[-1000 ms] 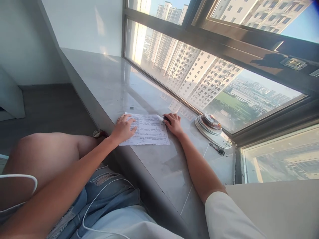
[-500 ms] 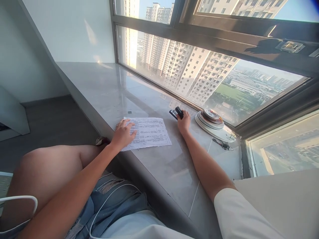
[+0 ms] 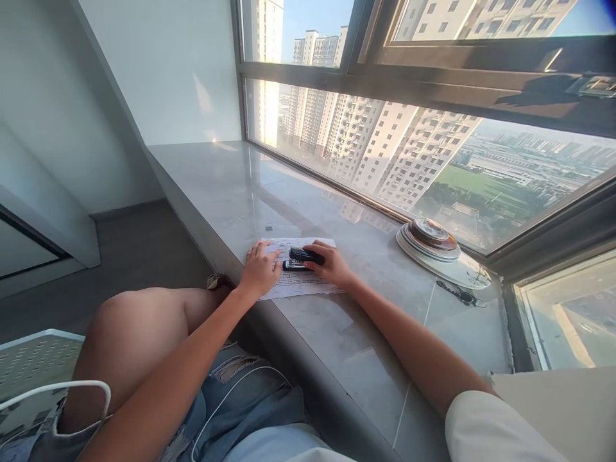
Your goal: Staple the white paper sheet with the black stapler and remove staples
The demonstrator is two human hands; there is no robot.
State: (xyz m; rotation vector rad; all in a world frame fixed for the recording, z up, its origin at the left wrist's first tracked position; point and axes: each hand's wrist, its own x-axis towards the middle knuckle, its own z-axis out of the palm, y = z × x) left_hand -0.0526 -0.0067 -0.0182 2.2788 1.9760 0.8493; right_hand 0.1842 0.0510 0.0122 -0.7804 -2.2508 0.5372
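Observation:
A sheet of printed paper lies on the grey tiled window sill. My left hand rests on its left side with the fingers spread. My right hand is closed around the back part of a black stapler. The stapler is over the middle of the paper, its jaws apart and pointing left toward my left fingertips. Whether its base touches the paper I cannot tell. My right fingers hide the stapler's rear end.
Beyond the paper is a small dark grey piece, perhaps staples. To the right, a stack of plates stands by the window, with a dark cord-like item in front. A white cable crosses my lap.
My right hand has brought the stapler left from beside the paper to above it. My left hand stays on the paper's left side. The camera view has shifted slightly.

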